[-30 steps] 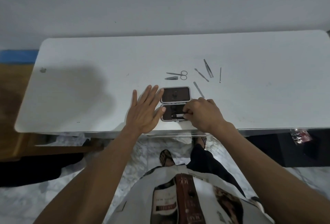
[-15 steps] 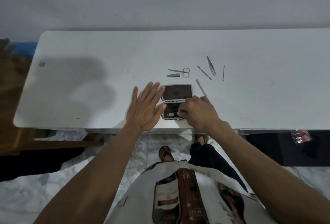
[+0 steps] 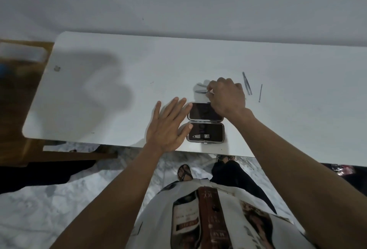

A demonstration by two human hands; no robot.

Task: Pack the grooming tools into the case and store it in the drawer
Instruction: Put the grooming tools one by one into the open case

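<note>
Head view: hinged rounded-rectangular case (image 3: 205,122) lies open near the smooth white table (image 3: 119,109) front edge, metal clipper (image 3: 200,136) seated inside. Left hand (image 3: 168,127) flat, fingers spread, beside case. Right hand (image 3: 226,95) beyond case, fingers pinching slim metal tool (image 3: 201,91). Tweezers (image 3: 247,83) right of it.

Likely a home room. White worktop (image 3: 119,90) against a plain grey wall (image 3: 178,0). Marble-pattern floor (image 3: 59,199) below. Wooden furniture (image 3: 17,109) at 9 o'clock. Person stands in sandals (image 3: 184,172) and a printed shirt (image 3: 208,219).
</note>
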